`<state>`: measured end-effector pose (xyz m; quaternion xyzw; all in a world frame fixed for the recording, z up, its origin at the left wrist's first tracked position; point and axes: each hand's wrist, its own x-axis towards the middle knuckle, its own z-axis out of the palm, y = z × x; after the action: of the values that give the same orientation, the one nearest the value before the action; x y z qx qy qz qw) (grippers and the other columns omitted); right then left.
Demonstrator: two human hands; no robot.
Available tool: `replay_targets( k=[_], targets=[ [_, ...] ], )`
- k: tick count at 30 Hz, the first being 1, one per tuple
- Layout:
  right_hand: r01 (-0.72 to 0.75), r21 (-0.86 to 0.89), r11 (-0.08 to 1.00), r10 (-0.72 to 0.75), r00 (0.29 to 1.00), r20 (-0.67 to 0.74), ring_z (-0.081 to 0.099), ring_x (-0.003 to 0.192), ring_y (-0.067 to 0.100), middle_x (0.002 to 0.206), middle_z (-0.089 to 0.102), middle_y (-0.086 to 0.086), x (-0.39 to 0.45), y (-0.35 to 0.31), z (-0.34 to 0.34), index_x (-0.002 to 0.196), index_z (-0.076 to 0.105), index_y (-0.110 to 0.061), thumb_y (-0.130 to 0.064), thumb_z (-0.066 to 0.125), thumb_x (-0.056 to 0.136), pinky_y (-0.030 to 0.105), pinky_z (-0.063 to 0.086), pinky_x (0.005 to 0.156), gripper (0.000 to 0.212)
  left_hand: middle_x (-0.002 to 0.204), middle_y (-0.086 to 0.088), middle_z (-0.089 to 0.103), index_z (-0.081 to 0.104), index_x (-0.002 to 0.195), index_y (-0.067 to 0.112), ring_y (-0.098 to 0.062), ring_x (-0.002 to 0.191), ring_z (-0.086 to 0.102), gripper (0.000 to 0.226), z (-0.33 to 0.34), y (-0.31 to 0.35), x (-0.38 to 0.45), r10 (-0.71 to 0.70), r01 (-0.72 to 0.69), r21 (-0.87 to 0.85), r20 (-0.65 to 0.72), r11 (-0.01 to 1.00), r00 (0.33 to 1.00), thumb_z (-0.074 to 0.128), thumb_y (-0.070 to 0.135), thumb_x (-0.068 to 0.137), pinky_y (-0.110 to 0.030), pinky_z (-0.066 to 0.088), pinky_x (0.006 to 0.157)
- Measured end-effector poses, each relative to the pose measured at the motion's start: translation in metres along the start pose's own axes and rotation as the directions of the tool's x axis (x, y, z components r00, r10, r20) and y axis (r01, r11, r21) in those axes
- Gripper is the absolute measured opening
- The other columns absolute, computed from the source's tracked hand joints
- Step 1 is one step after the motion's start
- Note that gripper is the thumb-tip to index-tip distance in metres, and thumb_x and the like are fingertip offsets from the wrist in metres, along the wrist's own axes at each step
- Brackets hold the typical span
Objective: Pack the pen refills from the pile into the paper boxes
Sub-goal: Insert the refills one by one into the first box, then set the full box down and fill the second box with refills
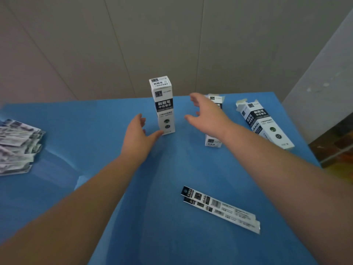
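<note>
A closed white-and-black paper box stands upright on the blue table. My left hand is open just left of it, thumb tip at the box's base. My right hand is open to the box's right, fingers spread, holding nothing. Behind my right wrist lies a second box, partly hidden. A third box lies at the far right with its end flaps open. The pile of packaged pen refills sits at the left edge. Two refill packets lie near me.
A grey panelled wall rises behind the table's far edge. The table's right edge runs close past the third box, with a white panel and brown floor beyond it.
</note>
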<state>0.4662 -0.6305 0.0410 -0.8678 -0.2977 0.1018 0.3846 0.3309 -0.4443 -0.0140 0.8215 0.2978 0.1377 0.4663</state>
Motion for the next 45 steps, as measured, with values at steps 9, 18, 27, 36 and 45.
replay_targets(
  k=[9,18,27,36,45],
  targets=[
    [-0.054,-0.239,0.970,0.005,0.980,-0.200,0.048,0.132,0.022,0.143,0.049,0.005,-0.064,0.035,-0.080,0.143,0.046,-0.016,-0.028,0.071,0.087,0.034,0.037,0.107,0.063,0.117,0.014,0.050,0.058,0.125,0.026,-0.005,0.093,0.059,0.049,0.030,0.030,-0.085,0.291,-0.293,0.182,0.042,0.938,0.956,0.063,0.058,0.088,-0.015,0.045,0.077],
    [-0.155,-0.410,0.899,0.101,0.984,-0.150,0.049,0.124,0.032,0.133,0.050,0.011,-0.141,0.073,-0.129,0.139,0.048,-0.015,-0.036,0.077,0.080,0.043,0.042,0.104,0.069,0.145,-0.003,0.047,0.045,0.149,0.018,-0.021,0.121,0.055,0.080,0.111,0.117,-0.041,0.200,-0.295,0.311,0.304,0.904,0.932,0.071,0.062,0.087,-0.029,0.047,0.084],
    [-0.231,-0.385,0.893,0.164,0.966,-0.198,0.045,0.132,0.025,0.144,0.044,0.004,-0.188,0.109,-0.164,0.147,0.041,-0.018,-0.038,0.068,0.090,0.040,0.040,0.109,0.066,0.101,-0.008,0.064,0.058,0.101,0.016,-0.034,0.104,0.067,0.035,0.168,0.137,0.026,-0.072,-0.008,0.431,0.168,0.902,0.983,0.076,0.042,0.086,-0.035,0.045,0.075],
    [-0.206,-0.407,0.890,0.145,0.973,-0.177,0.047,0.127,0.026,0.136,0.049,0.004,-0.186,0.120,-0.159,0.141,0.047,-0.017,-0.034,0.066,0.090,0.041,0.042,0.105,0.057,0.094,0.011,0.058,0.040,0.118,0.026,-0.011,0.083,0.062,0.048,0.174,0.130,-0.003,0.087,-0.093,0.091,0.069,0.991,0.994,0.072,0.027,0.082,-0.026,0.040,0.059],
    [-0.015,-0.432,0.902,0.081,0.988,0.134,0.046,0.120,0.018,0.122,0.050,-0.003,-0.189,0.057,-0.079,0.138,0.051,-0.024,-0.071,0.057,0.083,0.034,0.044,0.096,0.073,0.114,0.020,0.058,0.037,0.134,0.033,0.017,0.097,0.060,0.071,0.107,0.102,-0.103,0.361,-0.348,-0.251,0.005,0.903,0.933,0.086,0.034,0.082,0.000,0.043,0.076]
  ],
)
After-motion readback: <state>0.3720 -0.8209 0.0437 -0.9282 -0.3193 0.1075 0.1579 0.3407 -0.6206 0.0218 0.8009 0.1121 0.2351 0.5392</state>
